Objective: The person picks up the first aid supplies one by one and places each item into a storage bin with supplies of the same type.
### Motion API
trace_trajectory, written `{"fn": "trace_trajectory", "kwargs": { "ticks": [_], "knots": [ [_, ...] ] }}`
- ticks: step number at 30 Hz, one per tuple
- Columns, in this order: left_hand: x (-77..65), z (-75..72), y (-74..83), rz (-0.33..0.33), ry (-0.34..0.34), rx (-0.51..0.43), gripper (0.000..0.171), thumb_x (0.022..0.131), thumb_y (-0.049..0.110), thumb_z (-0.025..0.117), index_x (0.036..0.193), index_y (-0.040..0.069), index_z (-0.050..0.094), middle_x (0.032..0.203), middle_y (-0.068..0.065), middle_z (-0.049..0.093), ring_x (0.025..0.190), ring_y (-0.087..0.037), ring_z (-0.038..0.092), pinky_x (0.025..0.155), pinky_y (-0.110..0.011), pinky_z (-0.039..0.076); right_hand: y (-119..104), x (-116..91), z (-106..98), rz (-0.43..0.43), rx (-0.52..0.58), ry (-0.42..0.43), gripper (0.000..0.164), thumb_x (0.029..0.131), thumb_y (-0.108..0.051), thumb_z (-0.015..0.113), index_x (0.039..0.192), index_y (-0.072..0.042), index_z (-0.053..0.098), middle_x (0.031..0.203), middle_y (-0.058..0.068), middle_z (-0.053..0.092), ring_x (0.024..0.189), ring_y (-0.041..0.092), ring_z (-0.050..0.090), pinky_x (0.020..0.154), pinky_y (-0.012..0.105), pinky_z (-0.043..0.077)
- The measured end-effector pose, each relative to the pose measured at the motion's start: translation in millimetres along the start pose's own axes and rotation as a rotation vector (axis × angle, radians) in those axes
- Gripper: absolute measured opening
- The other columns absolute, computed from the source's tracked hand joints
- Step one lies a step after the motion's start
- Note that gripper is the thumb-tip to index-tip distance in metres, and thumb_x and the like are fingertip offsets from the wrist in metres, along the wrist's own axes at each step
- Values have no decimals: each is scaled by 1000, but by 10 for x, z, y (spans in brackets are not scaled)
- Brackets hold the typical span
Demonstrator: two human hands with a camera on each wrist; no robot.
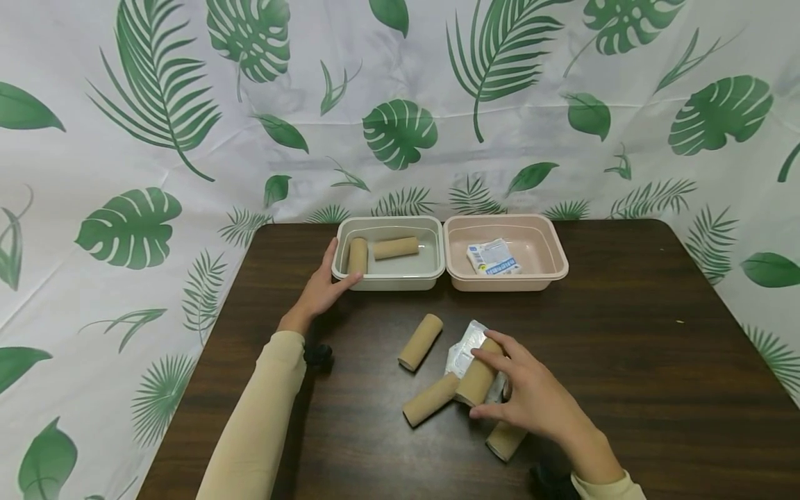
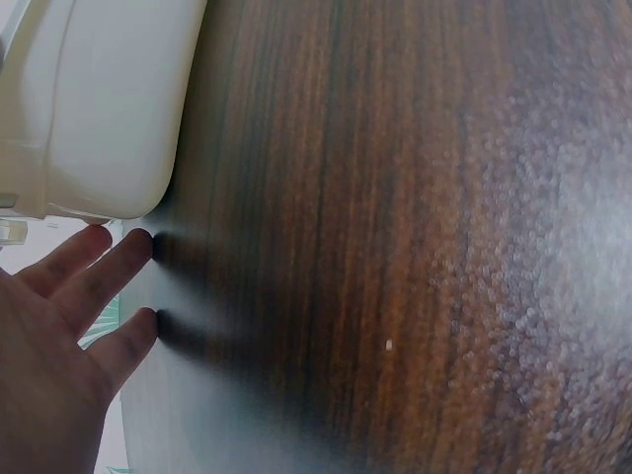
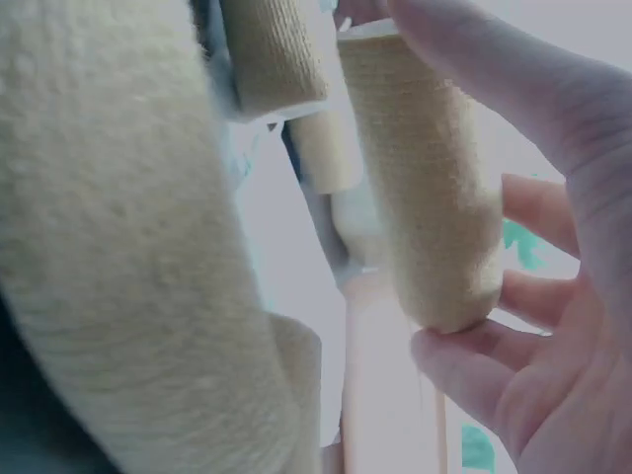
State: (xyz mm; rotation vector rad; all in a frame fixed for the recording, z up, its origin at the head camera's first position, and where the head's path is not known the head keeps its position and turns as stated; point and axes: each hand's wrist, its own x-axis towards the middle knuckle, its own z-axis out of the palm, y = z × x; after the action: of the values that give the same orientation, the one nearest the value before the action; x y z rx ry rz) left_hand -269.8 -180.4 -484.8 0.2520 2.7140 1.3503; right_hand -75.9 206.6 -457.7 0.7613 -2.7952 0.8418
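Observation:
My right hand (image 1: pixel 531 392) holds a brown cardboard tube (image 1: pixel 477 378) by its two ends, thumb at the near end and fingers at the far one. In the right wrist view the tube (image 3: pixel 425 188) spans from thumb to fingertips. Below it lie foil-like silver packets (image 1: pixel 464 353), partly covered by the tube. Loose cardboard tubes lie around them: one farther back (image 1: pixel 421 342), one to the left (image 1: pixel 431 399), another partly under the hand (image 1: pixel 506 439). My left hand (image 1: pixel 321 288) rests with extended fingers against the left end of a pale grey bin (image 1: pixel 394 283).
Two cardboard tubes (image 1: pixel 396 248) lie inside the grey bin. Right beside it stands a pink bin (image 1: pixel 506 283) holding white-and-blue printed packets (image 1: pixel 494 257). Both bins are at the back of the dark wooden table (image 1: pixel 656 347), near a leaf-patterned cloth (image 1: pixel 400 69).

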Motion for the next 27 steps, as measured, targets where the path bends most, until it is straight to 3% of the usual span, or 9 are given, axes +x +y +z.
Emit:
{"fn": "trace_trajectory", "kwargs": {
  "ticks": [12, 18, 27],
  "knots": [
    [-6, -18, -4, -1, 9, 0, 95, 89, 61, 61, 156, 43, -4, 159, -16, 23, 138, -41, 34, 108, -60, 27, 7, 380, -79, -96, -13, 45, 88, 66, -62, 83, 136, -13, 60, 153, 10, 36, 133, 31, 41, 97, 51, 43],
    [6, -14, 0, 5, 8, 8, 97, 88, 62, 61, 157, 38, -3, 159, -16, 22, 138, -41, 34, 107, -60, 27, -2, 596, -71, -77, 5, 56, 91, 68, -61, 81, 141, -13, 56, 156, 5, 30, 137, 28, 36, 100, 50, 41],
    [-6, 5, -19, 9, 14, 9, 96, 89, 61, 60, 157, 38, -4, 158, -18, 24, 137, -41, 35, 107, -59, 28, -19, 1034, 37, -37, 69, 115, 90, 70, -53, 85, 142, -10, 54, 151, 11, 36, 137, 31, 36, 100, 51, 40]
  ]
}}
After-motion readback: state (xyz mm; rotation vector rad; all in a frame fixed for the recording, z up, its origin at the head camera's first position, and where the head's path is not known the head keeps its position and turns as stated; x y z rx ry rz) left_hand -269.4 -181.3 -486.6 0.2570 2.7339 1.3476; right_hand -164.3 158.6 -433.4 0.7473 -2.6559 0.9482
